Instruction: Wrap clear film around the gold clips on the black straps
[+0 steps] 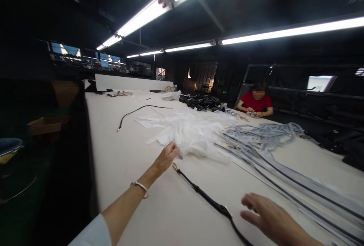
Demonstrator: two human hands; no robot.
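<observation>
My left hand [166, 157] reaches forward over the long pale table [127, 170] and pinches the near edge of a heap of thin white plastic bags [187, 132]. A bracelet circles that wrist. A black strap with metal clasps [204, 196] lies on the table just right of the left hand and runs toward me. My right hand [269, 217] hovers low over the table near the strap's middle buckle, fingers stretched out and holding nothing.
A bundle of grey straps [267, 139] spreads along the right side. Another black strap [136, 111] lies farther up the table. A pile of black items [201, 102] sits at the far end. A person in a red shirt [256, 103] works at the far right. Cardboard boxes [47, 124] stand at the left.
</observation>
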